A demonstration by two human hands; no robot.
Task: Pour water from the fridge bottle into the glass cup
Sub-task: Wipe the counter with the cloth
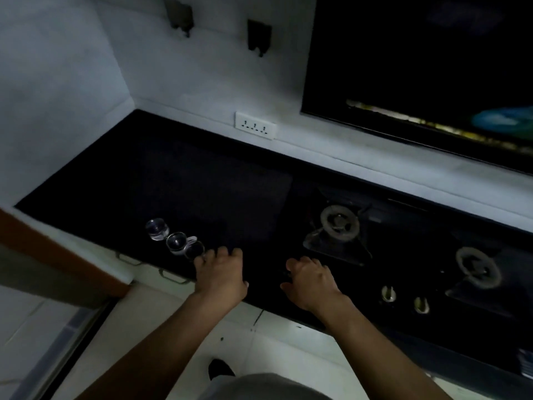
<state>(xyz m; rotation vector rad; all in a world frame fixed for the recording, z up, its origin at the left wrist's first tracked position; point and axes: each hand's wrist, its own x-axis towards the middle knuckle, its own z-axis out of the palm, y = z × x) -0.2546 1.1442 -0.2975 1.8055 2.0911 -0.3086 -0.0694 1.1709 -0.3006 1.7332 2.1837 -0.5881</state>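
Three clear glass cups stand in a row near the front edge of the dark counter [178, 180]: one [157, 228] at the left, one [176, 242] in the middle, one [194, 249] at the right. My left hand [220, 274] rests palm down on the counter edge, its fingertips just right of the nearest cup, holding nothing. My right hand [313, 281] lies flat on the counter further right, also empty. No bottle is in view.
A gas hob with two burners [339, 222] [477, 267] and two knobs [388, 293] lies right of my hands. A wall socket [255, 125] sits behind the counter, a dark window [418, 59] above. Drawer handles [173, 277] and pale floor tiles lie below.
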